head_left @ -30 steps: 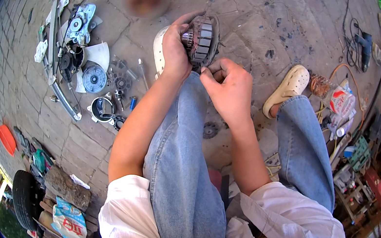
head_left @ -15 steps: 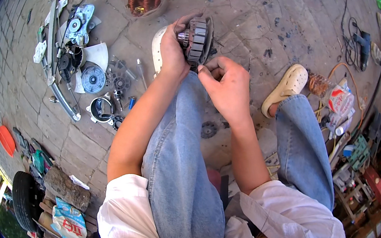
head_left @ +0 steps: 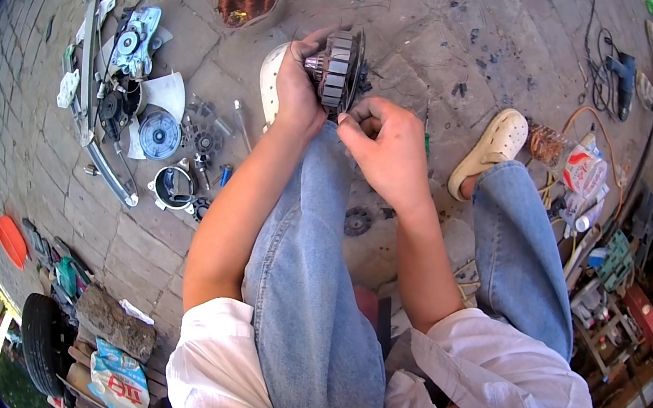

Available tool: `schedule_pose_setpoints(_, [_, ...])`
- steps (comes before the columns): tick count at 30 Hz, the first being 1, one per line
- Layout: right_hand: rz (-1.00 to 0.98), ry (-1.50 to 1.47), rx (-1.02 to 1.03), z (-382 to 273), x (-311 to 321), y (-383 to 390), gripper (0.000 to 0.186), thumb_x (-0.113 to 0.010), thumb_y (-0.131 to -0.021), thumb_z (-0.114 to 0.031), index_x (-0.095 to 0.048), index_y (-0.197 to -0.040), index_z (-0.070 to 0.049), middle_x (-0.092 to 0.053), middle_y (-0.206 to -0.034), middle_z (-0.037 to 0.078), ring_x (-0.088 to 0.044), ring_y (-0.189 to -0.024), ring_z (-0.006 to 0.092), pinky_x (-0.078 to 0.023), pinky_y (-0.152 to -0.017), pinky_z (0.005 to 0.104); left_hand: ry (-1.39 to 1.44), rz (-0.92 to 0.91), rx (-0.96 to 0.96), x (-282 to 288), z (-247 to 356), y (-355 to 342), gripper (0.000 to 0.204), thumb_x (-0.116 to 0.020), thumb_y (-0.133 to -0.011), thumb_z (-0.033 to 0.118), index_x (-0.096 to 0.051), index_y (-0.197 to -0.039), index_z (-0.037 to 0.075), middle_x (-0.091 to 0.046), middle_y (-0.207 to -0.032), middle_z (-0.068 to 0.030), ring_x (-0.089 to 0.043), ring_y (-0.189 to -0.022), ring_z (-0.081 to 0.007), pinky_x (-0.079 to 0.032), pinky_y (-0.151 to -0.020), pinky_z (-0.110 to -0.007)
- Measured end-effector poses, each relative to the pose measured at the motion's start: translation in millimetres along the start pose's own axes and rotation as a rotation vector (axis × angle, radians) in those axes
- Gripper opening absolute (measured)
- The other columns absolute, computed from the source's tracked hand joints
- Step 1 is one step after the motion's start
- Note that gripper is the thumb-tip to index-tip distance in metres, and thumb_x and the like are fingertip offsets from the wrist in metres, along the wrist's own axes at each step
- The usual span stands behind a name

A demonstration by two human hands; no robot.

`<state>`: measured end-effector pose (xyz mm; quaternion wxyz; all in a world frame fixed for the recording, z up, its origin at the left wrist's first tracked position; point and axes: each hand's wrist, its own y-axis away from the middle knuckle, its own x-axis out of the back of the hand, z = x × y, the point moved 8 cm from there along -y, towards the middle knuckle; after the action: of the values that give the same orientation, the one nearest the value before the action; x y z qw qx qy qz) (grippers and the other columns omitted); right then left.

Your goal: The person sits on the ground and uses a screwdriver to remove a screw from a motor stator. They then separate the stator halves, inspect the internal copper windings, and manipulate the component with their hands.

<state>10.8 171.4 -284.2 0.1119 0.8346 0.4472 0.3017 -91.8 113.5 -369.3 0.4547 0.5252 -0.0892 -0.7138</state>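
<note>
My left hand [head_left: 298, 90] is wrapped round a motor armature [head_left: 338, 71], holding it above my knee. The armature has a dark slotted core, a shiny commutator at its left end and dark loose wire strands at its right. Just below the core, my right hand [head_left: 386, 140] is closed, thumb and forefinger pinched together at the lower edge of the armature. What lies between those fingertips is too small to make out. Beside the right hand, a thin tool with a green end [head_left: 428, 143] shows partly on the paving.
A clear bowl of copper wire [head_left: 249, 0] stands ahead. Window regulator parts [head_left: 138, 42], a blue-grey disc [head_left: 161, 136] and a round metal housing [head_left: 173, 187] lie to the left. A plastic jar [head_left: 547, 145] is by my right shoe [head_left: 489, 150]. A corded power tool [head_left: 624, 85] lies far right.
The armature has turned slightly in my left hand, and more loose strands show at its right end. My right hand has shifted a little left, and the green-ended tool now shows beside it.
</note>
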Motion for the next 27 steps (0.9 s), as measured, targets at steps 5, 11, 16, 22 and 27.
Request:
schedule_pose_setpoints(5, [0.015, -0.004, 0.031, -1, 0, -1, 0.021, -0.070, -0.078, -0.016, -0.058, -0.069, -0.001, -0.058, -0.056, 0.009, -0.055, -0.048, 0.0222, -0.043, -0.051, 0.0364, -0.018, -0.078, 0.004, 0, -1, -4, 0.053, -0.038, -0.085, 0.026, -0.053, -0.127, -0.001, -0.065, -0.112, -0.0152, -0.065, -0.093, -0.0244, -0.054, -0.085, -0.037])
schedule_pose_setpoints(11, [-0.011, 0.058, 0.049, -6, 0, 1, 0.025, -0.072, -0.078, -0.018, -0.057, -0.069, -0.001, -0.057, -0.055, 0.010, -0.053, -0.048, 0.0212, -0.041, -0.050, 0.0355, -0.082, -0.126, -0.041, -6, 4, 0, 0.055, -0.040, -0.082, 0.028, -0.054, -0.126, -0.003, -0.064, -0.114, -0.0160, -0.064, -0.095, -0.0236, -0.054, -0.086, -0.036])
schedule_pose_setpoints(16, [-0.020, -0.008, 0.050, -14, 9, 2, 0.034, -0.081, -0.073, -0.023, -0.055, -0.071, -0.001, -0.055, -0.054, 0.007, -0.050, -0.047, 0.0173, -0.040, -0.049, 0.0328, -0.259, -0.282, -0.125, -27, 19, 10, 0.059, -0.042, -0.078, 0.030, -0.056, -0.122, -0.007, -0.064, -0.114, -0.0183, -0.064, -0.097, -0.0227, -0.052, -0.089, -0.034])
schedule_pose_setpoints(22, [0.087, -0.040, 0.173, -28, 24, 7, 0.054, -0.090, -0.060, -0.024, -0.054, -0.093, -0.001, -0.061, -0.084, 0.011, -0.059, -0.074, 0.0214, -0.047, -0.064, 0.0354, -0.388, -0.324, -0.243, -46, 40, 22, 0.060, -0.043, -0.072, 0.033, -0.063, -0.111, -0.009, -0.066, -0.104, -0.0168, -0.062, -0.094, -0.0217, -0.048, -0.089, -0.031])
schedule_pose_setpoints(27, [0.135, -0.227, 0.391, -52, 31, 10, 0.109, -0.094, -0.051, -0.025, -0.031, -0.136, 0.000, -0.041, -0.129, 0.022, -0.050, -0.117, 0.0358, -0.047, -0.094, 0.0424, -0.326, -0.367, -0.258, -66, 57, 29, 0.065, -0.048, -0.069, 0.035, -0.061, -0.115, -0.009, -0.066, -0.107, -0.0192, -0.063, -0.098, -0.0244, -0.048, -0.092, -0.033])
